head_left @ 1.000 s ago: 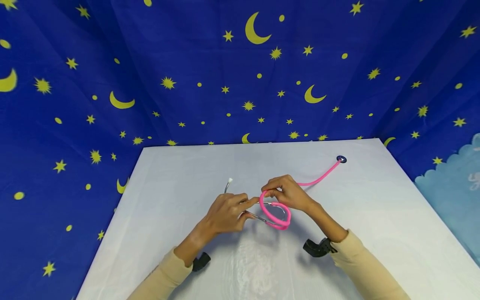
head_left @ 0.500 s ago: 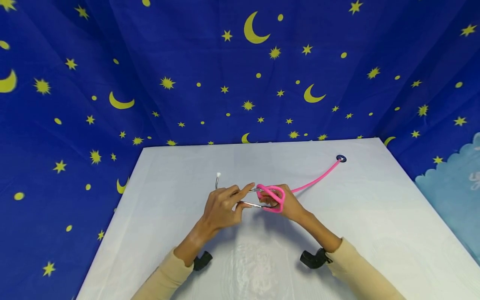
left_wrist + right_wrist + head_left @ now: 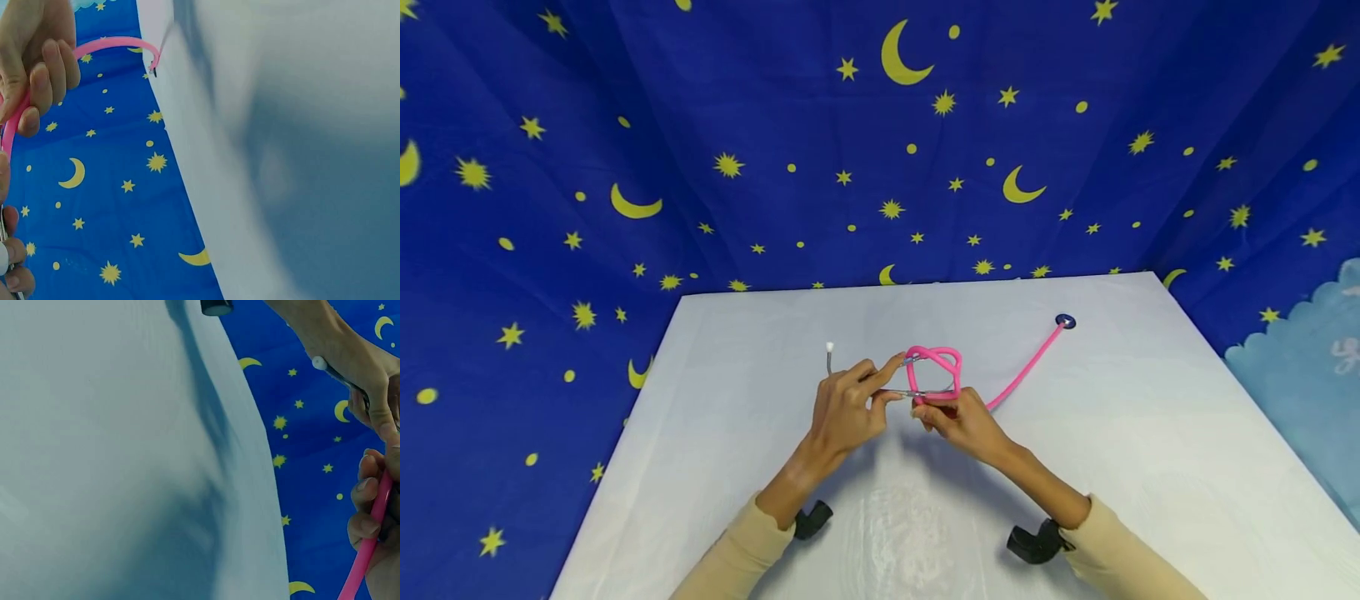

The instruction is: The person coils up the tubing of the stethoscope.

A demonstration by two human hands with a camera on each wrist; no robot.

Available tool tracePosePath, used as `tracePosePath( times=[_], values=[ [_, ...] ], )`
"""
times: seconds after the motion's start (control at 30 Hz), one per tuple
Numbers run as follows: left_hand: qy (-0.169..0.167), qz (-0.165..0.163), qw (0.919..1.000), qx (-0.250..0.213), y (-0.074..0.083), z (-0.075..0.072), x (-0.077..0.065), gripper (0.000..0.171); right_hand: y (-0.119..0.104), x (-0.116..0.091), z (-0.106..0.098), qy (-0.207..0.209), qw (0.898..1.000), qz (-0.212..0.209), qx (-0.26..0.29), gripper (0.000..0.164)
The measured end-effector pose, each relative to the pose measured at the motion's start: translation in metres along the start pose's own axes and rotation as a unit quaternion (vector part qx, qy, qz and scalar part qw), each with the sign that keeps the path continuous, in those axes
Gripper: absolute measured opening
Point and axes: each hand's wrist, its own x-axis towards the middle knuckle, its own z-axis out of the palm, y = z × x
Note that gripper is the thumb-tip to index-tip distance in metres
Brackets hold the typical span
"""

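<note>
A stethoscope with pink tubing (image 3: 1028,368) is held above the white table, its tubing wound into a loop around the metal ear tubes. My left hand (image 3: 848,408) grips the ear tubes between fingers and thumb; one white ear tip (image 3: 830,346) sticks up behind it. Just below the loop, my right hand (image 3: 964,427) pinches the pink tube. From there the tubing runs back to the dark chest piece (image 3: 1065,321), which lies on the table at the back right. In the right wrist view, the pink tube (image 3: 362,559) passes through the curled fingers of my right hand.
The white table (image 3: 700,483) ends at a blue curtain (image 3: 790,108) with yellow moons and stars. A light blue cloud-shaped patch (image 3: 1300,333) shows at the right. Black wrist mounts (image 3: 1036,542) hang under both sleeves.
The right hand has gone from above the loop, behind it, to beneath it. The pink loop has risen and tightened around the ear tubes. The chest piece shifted slightly left in view.
</note>
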Motion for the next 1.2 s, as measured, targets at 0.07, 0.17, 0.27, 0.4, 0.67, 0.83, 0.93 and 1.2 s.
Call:
tracePosePath(
  times=[0.07,0.17,0.27,0.4,0.67,0.83,0.93,1.2],
  values=[
    [-0.003,-0.009,1.0,0.0,0.0,0.001,0.001,0.038,0.002,-0.002,0.0,0.002,1.0,-0.016,0.005,0.013],
    [-0.008,-0.021,0.9997,0.003,0.001,0.004,0.002,0.043,0.002,-0.006,0.002,-0.001,1.0,-0.016,0.009,0.016],
    [-0.015,-0.032,0.9993,0.013,0.001,0.005,0.004,0.042,-0.003,-0.01,0.002,-0.019,1.0,0.012,-0.009,0.014],
    [-0.023,-0.044,0.9979,0.042,0.0,0.005,0.006,0.037,-0.013,-0.015,-0.001,-0.062,0.995,0.04,-0.07,0.013],
    [-0.04,-0.075,0.992,0.094,-0.004,0.006,0.001,0.037,-0.027,-0.025,-0.007,-0.139,0.968,0.021,-0.207,0.016],
    [-0.055,-0.091,0.9895,0.097,-0.005,0.007,-0.002,0.036,-0.039,-0.028,-0.014,-0.145,0.942,-0.021,-0.303,0.026],
    [-0.068,-0.085,0.9888,0.102,-0.004,0.008,-0.002,0.035,-0.044,-0.028,-0.019,-0.146,0.928,-0.045,-0.339,0.025],
    [-0.112,-0.037,0.9867,0.112,-0.001,0.007,-0.005,0.035,-0.049,-0.023,-0.03,-0.142,0.895,-0.136,-0.4,0.017]
  ],
)
